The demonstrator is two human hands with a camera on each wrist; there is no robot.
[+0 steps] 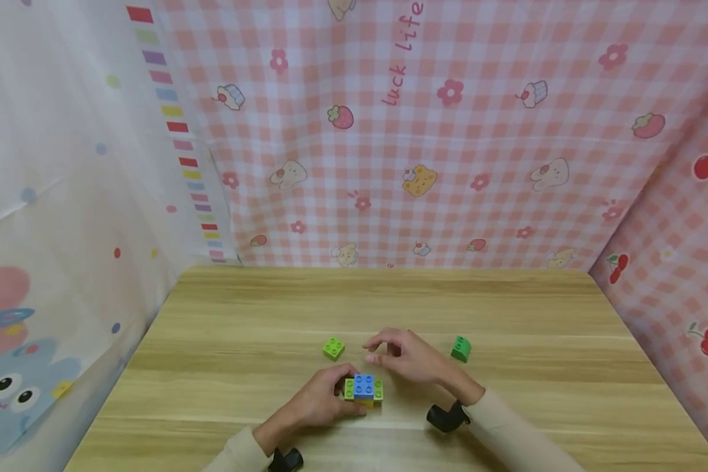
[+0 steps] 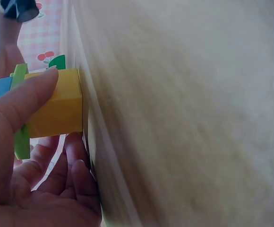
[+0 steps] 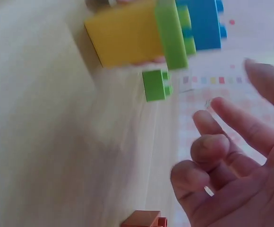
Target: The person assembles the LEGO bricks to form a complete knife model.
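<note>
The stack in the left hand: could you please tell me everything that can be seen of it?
The stack looks like plastic: a yellow base, a thin, wider light-green plate across it, and a blue brick on top with four studs. Light-green studs show on both sides of the blue. It appears to stand upright on the table; the left hand grips it, thumb across the yellow.

From my station, my left arm (image 1: 236,455) and right arm (image 1: 522,436) reach in from the bottom of the head view, sleeved nearly to the wrists (image 1: 267,438). My left hand (image 1: 323,398) is bent into a grip, its thumb (image 2: 30,101) opposing the fingers (image 2: 75,151). My right hand (image 1: 413,357) reaches farther forward, thumb apart, fingers loosely bent; its height I can't judge well.
</note>
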